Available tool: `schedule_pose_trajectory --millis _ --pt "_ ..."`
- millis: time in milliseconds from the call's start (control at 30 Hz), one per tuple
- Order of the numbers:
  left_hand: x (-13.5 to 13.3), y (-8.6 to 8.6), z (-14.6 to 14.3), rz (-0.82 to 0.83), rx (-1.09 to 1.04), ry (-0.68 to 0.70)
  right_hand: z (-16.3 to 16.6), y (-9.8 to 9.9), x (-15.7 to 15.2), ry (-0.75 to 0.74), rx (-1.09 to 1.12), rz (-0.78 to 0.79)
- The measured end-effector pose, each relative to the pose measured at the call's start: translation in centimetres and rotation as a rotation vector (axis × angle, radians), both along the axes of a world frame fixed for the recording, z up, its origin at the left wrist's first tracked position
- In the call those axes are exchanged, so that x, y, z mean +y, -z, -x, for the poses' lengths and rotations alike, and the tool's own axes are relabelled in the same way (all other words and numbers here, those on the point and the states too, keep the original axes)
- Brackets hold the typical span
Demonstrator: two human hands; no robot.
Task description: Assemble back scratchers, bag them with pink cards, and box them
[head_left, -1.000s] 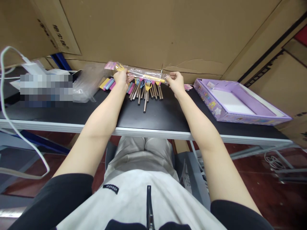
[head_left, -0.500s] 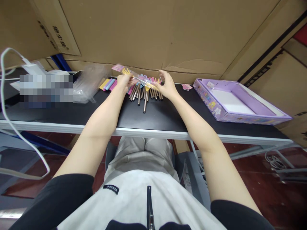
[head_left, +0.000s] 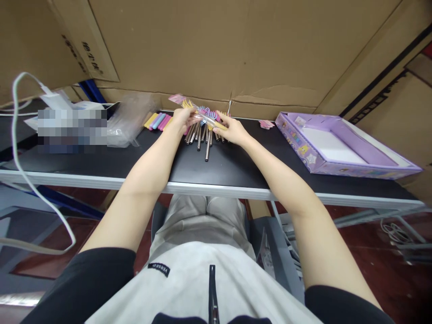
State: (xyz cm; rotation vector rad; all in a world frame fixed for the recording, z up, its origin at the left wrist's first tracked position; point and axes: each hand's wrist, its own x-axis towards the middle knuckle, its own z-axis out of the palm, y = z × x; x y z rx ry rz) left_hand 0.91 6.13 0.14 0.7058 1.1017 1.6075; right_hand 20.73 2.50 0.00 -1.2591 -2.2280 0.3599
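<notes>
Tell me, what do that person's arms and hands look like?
The left hand and right hand are bare: no gloves, and no rings or watch that I can see. The left sleeve and right sleeve are plain black and short, leaving both forearms uncovered.

Cardboard panel (head_left: 189, 49) along desk's (head_left: 236, 168) rear edge; white cable (head_left: 15, 117) at left end; coiled cord (head_left: 394, 233) below right front corner.

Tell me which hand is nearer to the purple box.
Right. The right hand is to the left of the purple box, apart from it; the left hand is farther left, beyond the right one.
</notes>
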Motion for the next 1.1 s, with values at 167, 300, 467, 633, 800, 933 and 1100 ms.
schedule_pose_trajectory --millis 167,300,467,633,800,933,1100 --pt "-0.6 -0.6 -0.4 0.017 -0.002 0.008 0.5 -0.9 -0.1 -0.008 0.024 0.034" --pt "-0.9 -0.9 -0.5 0.013 -0.012 0.014 1.2 -1.9 -0.1 -0.020 0.024 0.067" --pt "-0.9 -0.8 -0.6 -0.001 -0.008 0.047 1.3 -3.3 0.0 -0.019 0.007 0.062" --pt "-1.5 -1.0 -0.9 -0.067 0.055 0.166 -0.5 -5.9 -0.6 0.033 -0.023 0.030" --pt "-2.3 -1.3 -1.3 -0.052 0.187 0.226 -6.0 -10.2 -2.3 0.233 -0.072 -0.036" --pt "-2.2 -1.3 -1.4 -0.026 0.266 0.194 -13.4 -12.1 -3.5 0.507 -0.073 -0.052" --pt "-1.8 -1.0 -1.4 -0.003 0.248 0.161 -23.5 -11.0 -4.4 0.951 -0.194 0.046"
